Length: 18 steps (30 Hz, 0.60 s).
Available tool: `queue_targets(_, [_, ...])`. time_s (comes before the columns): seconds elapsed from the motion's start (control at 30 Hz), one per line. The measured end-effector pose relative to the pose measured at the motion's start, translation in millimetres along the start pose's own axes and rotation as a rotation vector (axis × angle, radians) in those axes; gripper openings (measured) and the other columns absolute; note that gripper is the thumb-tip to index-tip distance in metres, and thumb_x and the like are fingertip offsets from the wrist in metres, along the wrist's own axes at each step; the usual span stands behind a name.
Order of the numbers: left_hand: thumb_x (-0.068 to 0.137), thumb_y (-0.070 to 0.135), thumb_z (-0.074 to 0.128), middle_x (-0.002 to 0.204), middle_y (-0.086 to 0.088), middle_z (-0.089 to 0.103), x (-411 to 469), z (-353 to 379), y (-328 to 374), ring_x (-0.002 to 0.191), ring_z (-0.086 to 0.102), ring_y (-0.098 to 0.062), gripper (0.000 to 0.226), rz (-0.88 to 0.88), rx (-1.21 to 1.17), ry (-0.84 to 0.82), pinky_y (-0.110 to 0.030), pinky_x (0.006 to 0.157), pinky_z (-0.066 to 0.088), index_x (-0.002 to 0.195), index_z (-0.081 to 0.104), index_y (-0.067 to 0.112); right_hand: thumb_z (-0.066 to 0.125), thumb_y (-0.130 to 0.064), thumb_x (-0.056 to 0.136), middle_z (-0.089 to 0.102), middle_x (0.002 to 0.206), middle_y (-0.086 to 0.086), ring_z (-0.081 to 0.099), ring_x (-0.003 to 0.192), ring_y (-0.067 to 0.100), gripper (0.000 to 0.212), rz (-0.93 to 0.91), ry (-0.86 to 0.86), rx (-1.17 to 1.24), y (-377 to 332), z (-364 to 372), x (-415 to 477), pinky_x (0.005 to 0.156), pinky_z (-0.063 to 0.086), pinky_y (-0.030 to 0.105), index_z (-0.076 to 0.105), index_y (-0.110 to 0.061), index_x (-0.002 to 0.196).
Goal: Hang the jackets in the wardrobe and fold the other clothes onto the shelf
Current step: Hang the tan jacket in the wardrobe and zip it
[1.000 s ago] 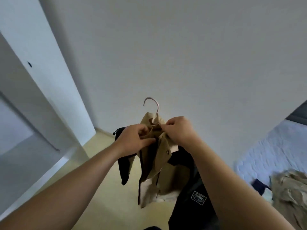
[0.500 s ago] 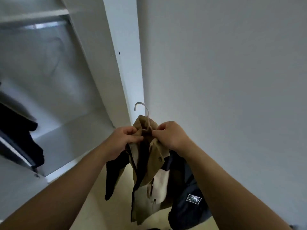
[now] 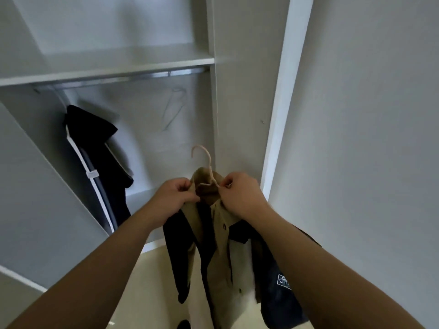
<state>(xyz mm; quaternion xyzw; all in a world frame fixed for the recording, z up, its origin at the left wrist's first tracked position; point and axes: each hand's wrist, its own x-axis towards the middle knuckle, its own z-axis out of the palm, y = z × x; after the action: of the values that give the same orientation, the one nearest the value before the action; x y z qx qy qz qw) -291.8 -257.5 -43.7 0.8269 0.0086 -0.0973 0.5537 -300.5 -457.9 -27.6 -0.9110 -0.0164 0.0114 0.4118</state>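
A tan and navy jacket [image 3: 221,252] hangs on a pale pink hanger [image 3: 206,160] in front of the open wardrobe. My left hand [image 3: 174,197] grips the jacket's collar on the left side. My right hand [image 3: 240,194] pinches the collar and the hanger's shoulder on the right. The hanger's hook points up and left, below the metal rail [image 3: 123,79]. A dark jacket [image 3: 95,148] hangs from the rail at the left.
A white shelf [image 3: 107,70] sits above the rail. An empty wire hanger [image 3: 174,108] hangs near the rail's right end. The wardrobe's white side panel [image 3: 280,103] stands right of my hands, with a plain wall beyond. Beige floor [image 3: 154,281] lies below.
My view has swung left from the bare wall to the wardrobe's inside. Both hands still hold the jacket's collar on the hanger, now facing the rail.
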Motion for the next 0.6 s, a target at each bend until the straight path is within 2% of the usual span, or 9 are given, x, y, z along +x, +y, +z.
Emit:
queue_targets(0.07, [0.078,0.012,0.077,0.079,-0.011,0.067,24.5,-25.4,-6.6,0.080,0.065,-0.031,0.011,0.005,0.033,0.009,-0.045,0.075,0.053,0.078,0.067,0.016,0.062,-0.031,0.089,0.066,0.072,-0.013,0.064,0.062,0.003,0.010,-0.006,0.007,0.005,-17.9,19.2,29.1,0.044,0.038,0.006,0.064,-0.034,0.079])
queue_targets(0.1, [0.078,0.013,0.078,0.085,-0.016,0.068,38.5,-38.6,-10.9,0.084,0.065,-0.033,0.014,-0.003,0.049,0.008,-0.047,0.079,0.053,0.084,0.066,0.012,0.063,-0.031,0.089,0.067,0.072,-0.012,0.064,0.062,0.002,0.009,0.001,0.008,0.015,-27.2,28.8,43.6,0.044,0.039,0.007,0.064,-0.034,0.080])
queue_targets(0.23, [0.077,0.019,0.082,0.092,-0.014,0.069,92.6,-89.2,-32.1,0.085,0.065,-0.028,0.028,-0.035,0.082,0.034,-0.039,0.072,0.051,0.092,0.058,0.016,0.064,-0.028,0.087,0.068,0.079,-0.009,0.065,0.068,0.006,0.005,0.035,0.015,0.064,-62.0,69.4,97.2,0.046,0.044,0.013,0.064,-0.032,0.083])
queue_targets(0.37, [0.072,0.032,0.082,0.102,-0.004,0.070,140.7,-139.2,-48.0,0.090,0.071,-0.022,0.057,-0.089,0.026,0.080,-0.036,0.074,0.058,0.118,0.048,0.026,0.064,-0.022,0.089,0.065,0.082,-0.009,0.062,0.073,0.004,0.010,0.065,-0.004,0.090,-90.4,107.4,144.9,0.051,0.041,0.013,0.062,-0.031,0.086])
queue_targets(0.47, [0.077,0.027,0.080,0.100,-0.001,0.072,175.7,-169.9,-54.8,0.086,0.073,-0.016,0.079,-0.064,-0.003,0.093,-0.033,0.078,0.058,0.139,0.032,0.037,0.062,-0.019,0.090,0.065,0.085,-0.005,0.063,0.076,0.009,0.008,0.091,-0.036,0.116,-108.1,134.0,179.0,0.056,0.046,0.018,0.062,-0.027,0.093])
queue_targets(0.53, [0.083,0.023,0.076,0.102,-0.002,0.073,199.2,-188.0,-57.6,0.091,0.073,-0.018,0.076,-0.040,0.039,0.077,-0.038,0.085,0.060,0.144,0.034,0.037,0.060,-0.019,0.092,0.065,0.087,-0.003,0.064,0.080,0.012,0.008,0.096,-0.056,0.144,-116.3,153.1,202.9,0.067,0.054,0.024,0.062,-0.025,0.096])
queue_targets(0.6, [0.085,0.020,0.073,0.100,-0.002,0.074,219.9,-204.4,-60.6,0.091,0.072,-0.021,0.067,-0.018,0.077,0.100,-0.038,0.084,0.061,0.144,0.043,0.033,0.059,-0.021,0.094,0.063,0.087,-0.006,0.063,0.081,0.011,0.006,0.097,-0.078,0.196,-123.5,171.6,227.3,0.072,0.055,0.023,0.062,-0.024,0.099])
